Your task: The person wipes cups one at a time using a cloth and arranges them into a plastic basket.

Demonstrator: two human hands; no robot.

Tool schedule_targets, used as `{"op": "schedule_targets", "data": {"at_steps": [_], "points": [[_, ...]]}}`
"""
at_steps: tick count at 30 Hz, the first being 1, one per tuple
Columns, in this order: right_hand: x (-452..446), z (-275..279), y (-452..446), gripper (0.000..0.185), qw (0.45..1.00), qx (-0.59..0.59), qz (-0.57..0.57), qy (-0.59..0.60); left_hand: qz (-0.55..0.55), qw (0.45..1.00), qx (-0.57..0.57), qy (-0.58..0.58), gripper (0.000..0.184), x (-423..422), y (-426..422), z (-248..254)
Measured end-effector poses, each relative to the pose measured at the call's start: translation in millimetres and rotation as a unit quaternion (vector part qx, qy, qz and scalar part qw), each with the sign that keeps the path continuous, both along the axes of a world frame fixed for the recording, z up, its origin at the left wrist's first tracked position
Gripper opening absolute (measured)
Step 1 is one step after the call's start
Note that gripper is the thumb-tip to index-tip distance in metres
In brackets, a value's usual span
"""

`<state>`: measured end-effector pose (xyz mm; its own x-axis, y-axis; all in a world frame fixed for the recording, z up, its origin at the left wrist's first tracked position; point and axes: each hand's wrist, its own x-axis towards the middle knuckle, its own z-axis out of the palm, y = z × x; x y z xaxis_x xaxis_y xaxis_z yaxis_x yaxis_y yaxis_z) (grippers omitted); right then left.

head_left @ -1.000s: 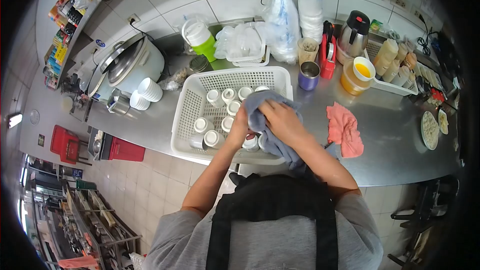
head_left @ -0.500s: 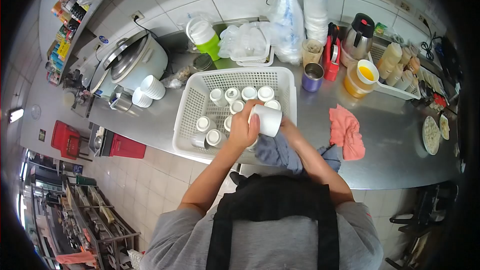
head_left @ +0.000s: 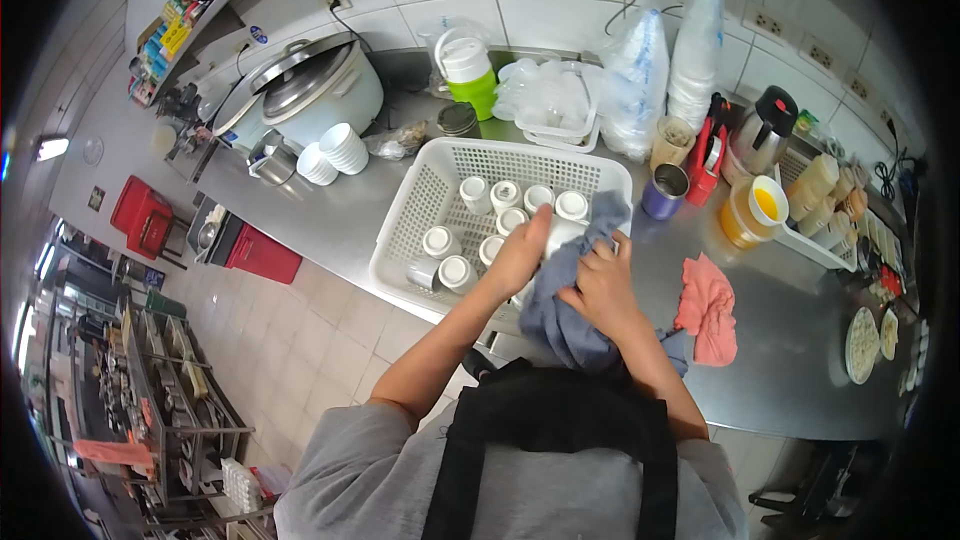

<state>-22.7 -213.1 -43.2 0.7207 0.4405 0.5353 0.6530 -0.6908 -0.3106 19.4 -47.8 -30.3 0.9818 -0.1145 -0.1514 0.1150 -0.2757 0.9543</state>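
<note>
My left hand [head_left: 526,252] is closed around a white cup [head_left: 564,234], which is mostly hidden by the fingers and the fabric. A blue-grey cloth [head_left: 562,312] is bunched in my right hand [head_left: 604,285] and pressed against the cup's right side. Both hands are over the near right part of a white perforated plastic basket [head_left: 400,202]. Inside it, several white cups [head_left: 457,273] stand bottom up, and a clear glass [head_left: 422,272] lies near the left front corner.
A pink cloth [head_left: 708,310] lies right of the basket on the steel counter [head_left: 790,360]. Behind it stand a purple tumbler [head_left: 664,192] and a yellow-filled container [head_left: 745,222]. Stacked white bowls [head_left: 343,148] and a large rice cooker [head_left: 330,90] are at the left.
My right hand has brought the cloth up from below the cup onto its side and now covers much of it. The view has shifted, so the counter appears farther right and tilted.
</note>
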Motion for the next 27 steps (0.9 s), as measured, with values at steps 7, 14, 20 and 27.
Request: {"op": "schedule_targets", "data": {"at_steps": [7,14,20,27], "points": [[-2,-8,8,0.02,0.982,0.173,0.0,0.075,-0.032,0.996,-0.051,-0.071,0.055,-17,-4,5],[-2,-2,8,0.017,0.682,0.637,-0.007,0.359,-0.055,0.953,0.049,-0.293,0.055,-30,-16,-1],[22,-55,-6,0.025,0.635,0.722,-0.085,0.261,-0.049,0.934,0.098,-0.339,0.071,-44,-34,-13],[37,-101,-51,0.033,0.66,0.689,-0.057,0.295,-0.178,0.961,-0.149,-0.149,0.045,-35,-21,-19]]}}
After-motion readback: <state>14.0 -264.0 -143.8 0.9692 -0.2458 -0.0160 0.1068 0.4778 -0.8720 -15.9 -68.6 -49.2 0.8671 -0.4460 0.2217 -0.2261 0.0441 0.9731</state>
